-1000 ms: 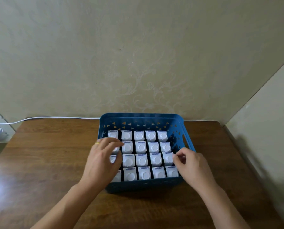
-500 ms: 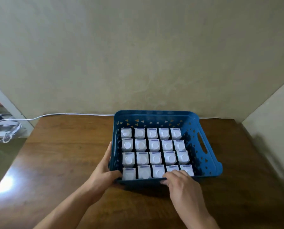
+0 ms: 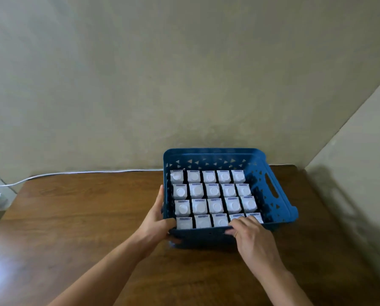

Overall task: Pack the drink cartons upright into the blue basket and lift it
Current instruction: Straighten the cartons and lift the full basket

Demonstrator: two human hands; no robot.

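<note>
The blue basket (image 3: pixel 279 191) sits on the brown wooden table (image 3: pixel 74 217) near the back wall, turned a little clockwise. Several white drink cartons (image 3: pixel 213 191) with round caps stand upright inside it in neat rows. My left hand (image 3: pixel 156 219) grips the basket's near left corner, thumb over the rim and fingers along the left wall. My right hand (image 3: pixel 251 233) grips the near rim, its fingers curled over the edge and covering part of the front-row cartons. A slot handle shows in the right wall.
A white cable (image 3: pixel 74 173) runs along the table's back edge to the left. A beige wall stands behind and a second wall closes in on the right. Pale objects lie past the table's left edge.
Both hands left the carton tops and took hold of the basket's near rim and left corner. The basket now sits further right in the view and slightly rotated.
</note>
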